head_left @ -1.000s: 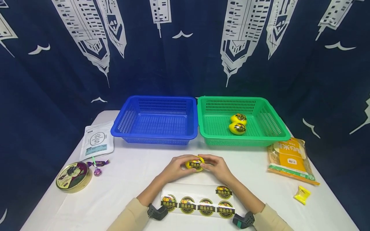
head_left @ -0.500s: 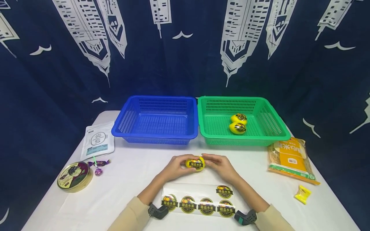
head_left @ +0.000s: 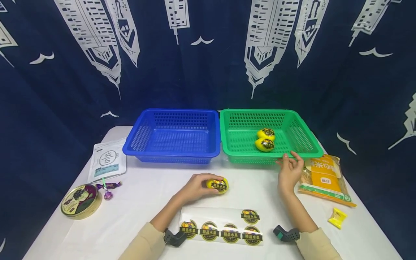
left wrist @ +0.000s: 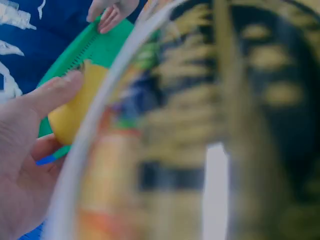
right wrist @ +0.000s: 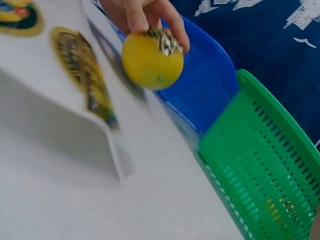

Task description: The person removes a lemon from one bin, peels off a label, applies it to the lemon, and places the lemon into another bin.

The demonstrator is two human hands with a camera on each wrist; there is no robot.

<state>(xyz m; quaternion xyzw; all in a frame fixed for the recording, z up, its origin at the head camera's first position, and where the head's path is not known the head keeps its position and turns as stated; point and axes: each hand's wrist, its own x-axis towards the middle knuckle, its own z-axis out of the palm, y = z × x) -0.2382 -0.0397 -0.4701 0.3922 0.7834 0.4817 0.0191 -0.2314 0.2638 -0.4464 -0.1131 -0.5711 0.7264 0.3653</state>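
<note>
Left hand (head_left: 197,187) rests on the worktop (head_left: 146,202) near centre, fingers curled round a yellow lemon (head_left: 218,185); the lemon's dark round label faces the head camera. The right wrist view confirms the grasp: fingertips (right wrist: 150,20) over the top of the fruit, which sits just off the white surface.

Right hand (head_left: 289,170) is held up at about 2 o'clock from the lemon, well apart from it, fingers loosely spread and holding nothing. Its fingertips lie at the front rim of the green basket (head_left: 305,142); contact with the rim cannot be told.

Sticker sheet (head_left: 224,226) lies flat at 6 o'clock from the lemon, just in front of the left hand, carrying five round labels: four in a row, one above at the right end.

Green basket holds two labelled lemons (head_left: 265,139), touching each other. Blue basket (head_left: 172,135) stands just beside it at its 9 o'clock, the rims adjoining.

At 9 o'clock on the worktop: round tin (head_left: 79,200), purple wrapped candy (head_left: 108,189), white pouch (head_left: 108,163). At 3 o'clock: orange packet (head_left: 325,178), just beside the right hand, and a small yellow sachet (head_left: 337,218) nearer the front edge.
</note>
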